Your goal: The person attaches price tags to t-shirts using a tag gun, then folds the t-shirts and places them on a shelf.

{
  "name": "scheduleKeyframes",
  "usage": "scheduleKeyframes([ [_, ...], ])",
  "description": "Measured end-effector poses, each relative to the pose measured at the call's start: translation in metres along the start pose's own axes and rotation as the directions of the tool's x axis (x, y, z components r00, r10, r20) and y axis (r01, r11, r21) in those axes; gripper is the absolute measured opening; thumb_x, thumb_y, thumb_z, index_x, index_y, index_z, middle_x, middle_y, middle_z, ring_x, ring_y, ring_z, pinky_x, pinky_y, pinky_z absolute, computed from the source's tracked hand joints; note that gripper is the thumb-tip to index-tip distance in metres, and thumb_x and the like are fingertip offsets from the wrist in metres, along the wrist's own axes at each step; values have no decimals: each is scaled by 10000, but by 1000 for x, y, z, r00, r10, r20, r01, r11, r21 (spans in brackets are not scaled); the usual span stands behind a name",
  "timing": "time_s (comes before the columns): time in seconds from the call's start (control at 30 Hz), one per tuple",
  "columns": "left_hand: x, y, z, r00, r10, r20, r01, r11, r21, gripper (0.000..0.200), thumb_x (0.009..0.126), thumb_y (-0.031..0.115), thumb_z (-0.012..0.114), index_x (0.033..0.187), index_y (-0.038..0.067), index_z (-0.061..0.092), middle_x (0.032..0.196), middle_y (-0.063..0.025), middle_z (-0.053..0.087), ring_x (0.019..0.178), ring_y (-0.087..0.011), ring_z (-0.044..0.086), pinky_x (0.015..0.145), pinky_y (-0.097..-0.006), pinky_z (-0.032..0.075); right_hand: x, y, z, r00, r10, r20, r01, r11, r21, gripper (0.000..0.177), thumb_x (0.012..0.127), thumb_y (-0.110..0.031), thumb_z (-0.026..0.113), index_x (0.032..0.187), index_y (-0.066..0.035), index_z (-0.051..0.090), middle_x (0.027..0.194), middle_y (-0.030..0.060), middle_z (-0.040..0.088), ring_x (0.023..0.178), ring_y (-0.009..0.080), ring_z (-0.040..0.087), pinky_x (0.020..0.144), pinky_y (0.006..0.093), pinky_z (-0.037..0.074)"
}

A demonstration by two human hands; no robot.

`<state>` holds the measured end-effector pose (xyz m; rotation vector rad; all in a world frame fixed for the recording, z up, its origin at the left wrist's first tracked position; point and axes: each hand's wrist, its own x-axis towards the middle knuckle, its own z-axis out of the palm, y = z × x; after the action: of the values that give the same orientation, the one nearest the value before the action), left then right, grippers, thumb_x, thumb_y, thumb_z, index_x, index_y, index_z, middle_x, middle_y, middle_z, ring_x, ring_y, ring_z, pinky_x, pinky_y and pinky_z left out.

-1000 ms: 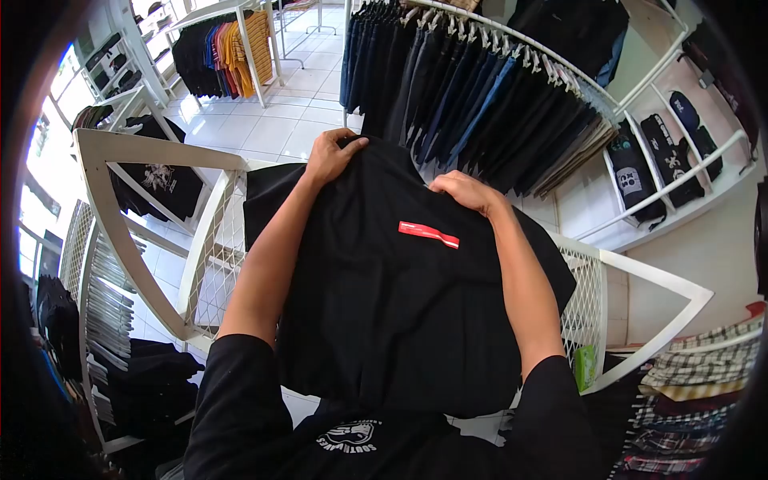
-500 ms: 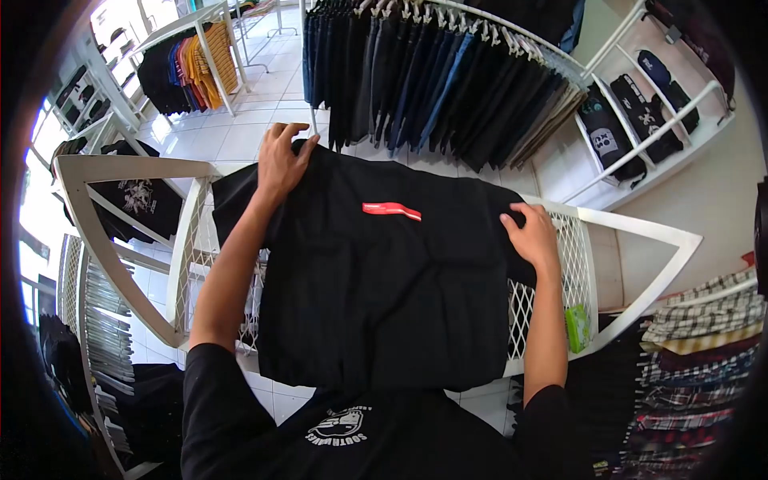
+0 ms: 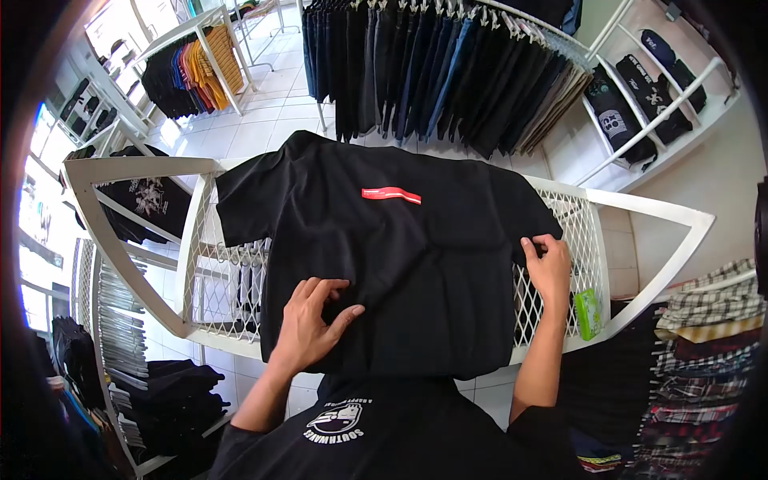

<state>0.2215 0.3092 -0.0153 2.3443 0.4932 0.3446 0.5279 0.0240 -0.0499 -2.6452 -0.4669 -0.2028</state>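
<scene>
A black T-shirt (image 3: 400, 264) with a red printed strip (image 3: 390, 195) on its chest lies spread across a white mesh rack top (image 3: 222, 292), its collar end away from me. My left hand (image 3: 308, 320) is over the shirt's lower left part, thumb and fingers apart, holding nothing. At the right sleeve's hem, my right hand (image 3: 549, 268) has its thumb and forefinger bent on the black cloth. The left sleeve lies flat, pointing outward, with some creases running down the body of the shirt.
Beyond the rack hang rows of dark trousers (image 3: 408, 72). A green packet (image 3: 588, 314) lies on the mesh at right. Checked shirts (image 3: 696, 368) hang at lower right, hangers (image 3: 120, 320) at left. Folded clothes (image 3: 620, 128) sit on a wall shelf.
My left hand has left the shirt's far left shoulder and come back toward me over its lower left. My right hand has moved slightly down along the right sleeve, which now spreads farther outward.
</scene>
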Motion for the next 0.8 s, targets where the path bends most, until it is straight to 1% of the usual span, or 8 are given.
scheduleKeyframes([
  [0.17, -6, 3, 11, 985, -100, -138, 86, 991, -102, 430, 844, 278, 814, 1147, 12, 664, 943, -123, 607, 901, -279, 608, 822, -395, 499, -4, -13, -4, 1000, -20, 16, 20, 1000, 14, 256, 917, -245, 729, 946, 9, 710, 877, 188, 699, 845, 353, 674, 787, 438, 519],
  [0.23, -4, 1, 9, 987, -97, -131, 87, 993, -84, 441, 853, 293, 808, 1156, 11, 657, 939, -128, 609, 907, -284, 612, 818, -397, 506, 3, -12, -1, 979, 28, 204, -82, 963, 258, 201, 935, -192, 703, 939, 9, 698, 826, 162, 713, 758, 316, 684, 707, 397, 519],
  [0.27, -4, 1, 8, 991, -83, -108, 77, 995, -62, 452, 862, 308, 802, 1165, 10, 650, 935, -132, 611, 912, -290, 616, 815, -399, 513, 11, 12, 14, 983, -46, 180, -27, 925, 378, 170, 950, -169, 679, 944, 1, 692, 783, 149, 713, 695, 288, 680, 660, 364, 509],
  [0.4, -5, -1, 3, 992, -83, -92, 76, 994, -75, 438, 875, 318, 792, 1136, 4, 635, 932, -139, 614, 882, -297, 627, 789, -401, 521, 25, 16, 10, 995, 40, -88, -36, 998, 50, 189, 949, -216, 683, 967, -28, 687, 847, 145, 709, 792, 342, 675, 708, 433, 508],
  [0.47, -8, -2, 3, 981, -139, -133, 126, 987, -105, 381, 881, 322, 786, 1005, -5, 634, 911, -147, 615, 850, -315, 631, 744, -415, 516, 15, -13, 1, 923, -147, -356, 123, 988, -89, 180, 935, -242, 699, 971, -66, 690, 978, 126, 701, 944, 350, 653, 793, 446, 488],
  [0.5, -7, -3, 2, 981, -139, -133, 125, 986, -106, 381, 881, 322, 786, 1005, -5, 634, 911, -147, 615, 850, -315, 631, 744, -415, 516, 11, -31, -3, 922, -148, -357, 123, 988, -90, 180, 935, -242, 699, 971, -66, 690, 978, 126, 701, 944, 350, 653, 793, 446, 488],
  [0.63, -8, 0, 2, 988, -133, -83, 135, 991, 11, 388, 887, 336, 778, 849, -12, 609, 884, -158, 615, 829, -341, 620, 730, -442, 504, -13, -86, -3, 841, -540, 20, 532, 834, 147, 262, 912, -303, 731, 1039, -75, 707, 1073, 121, 679, 1066, 326, 622, 966, 450, 428],
  [0.8, -8, 9, 4, 987, -116, -110, 125, 989, 81, 423, 914, 354, 743, 823, -38, 615, 918, -181, 615, 880, -369, 608, 776, -449, 489, -14, -98, 10, 829, -526, 189, 491, 847, 202, 408, 960, -445, 655, 968, -38, 687, 1091, 147, 676, 1067, 349, 619, 975, 461, 449],
])
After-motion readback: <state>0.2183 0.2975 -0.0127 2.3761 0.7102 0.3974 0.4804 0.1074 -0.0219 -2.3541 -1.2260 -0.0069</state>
